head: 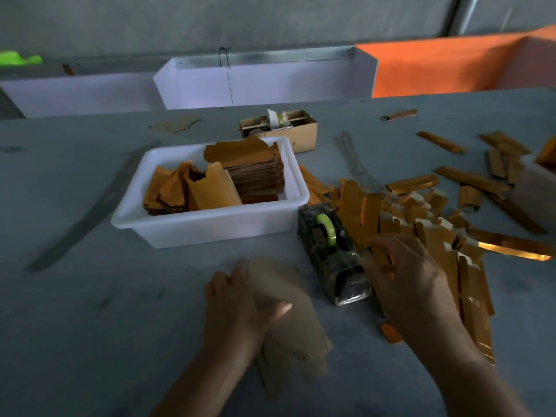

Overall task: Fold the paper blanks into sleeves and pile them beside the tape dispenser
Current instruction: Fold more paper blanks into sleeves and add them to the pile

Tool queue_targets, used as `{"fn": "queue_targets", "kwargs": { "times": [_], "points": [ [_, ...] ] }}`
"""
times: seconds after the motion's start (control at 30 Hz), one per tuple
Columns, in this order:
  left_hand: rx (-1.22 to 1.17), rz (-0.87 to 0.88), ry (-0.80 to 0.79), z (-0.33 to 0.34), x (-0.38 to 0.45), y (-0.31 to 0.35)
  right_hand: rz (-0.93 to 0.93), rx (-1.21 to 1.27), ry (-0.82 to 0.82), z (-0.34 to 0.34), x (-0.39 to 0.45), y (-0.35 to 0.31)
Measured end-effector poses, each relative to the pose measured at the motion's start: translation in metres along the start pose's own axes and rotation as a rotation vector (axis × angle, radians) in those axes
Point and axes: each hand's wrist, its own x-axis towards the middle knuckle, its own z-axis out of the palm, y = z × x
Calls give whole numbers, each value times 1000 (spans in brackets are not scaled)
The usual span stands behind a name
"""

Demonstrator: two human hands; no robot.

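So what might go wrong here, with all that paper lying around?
The right hand reaches into the loose heap of folded golden-orange paper sleeves beside the dark tape dispenser with the green roll; a nudge could scatter the heap further. The left hand grips a blurred brown paper blank, which could crease badly. The fingers also pass close to the dispenser's front end.

One view only — head camera, our own eye line, facing forward and down, close over table (90, 311) — wall behind.
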Motion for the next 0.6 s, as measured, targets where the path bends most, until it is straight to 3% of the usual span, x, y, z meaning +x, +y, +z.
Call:
{"fn": "queue_targets", "kwargs": {
  "times": [0.2, 0.4, 0.6],
  "points": [
    [-246, -53, -103, -14, 16, -7, -23, 32, 22, 4, -1, -1],
    [-385, -124, -44, -20, 20, 1, -32, 46, 24, 3, -1, -3],
    [-935, -302, -257, -40, 18, 7, -64, 66, 44, 2, -4, -3]
  ]
}}
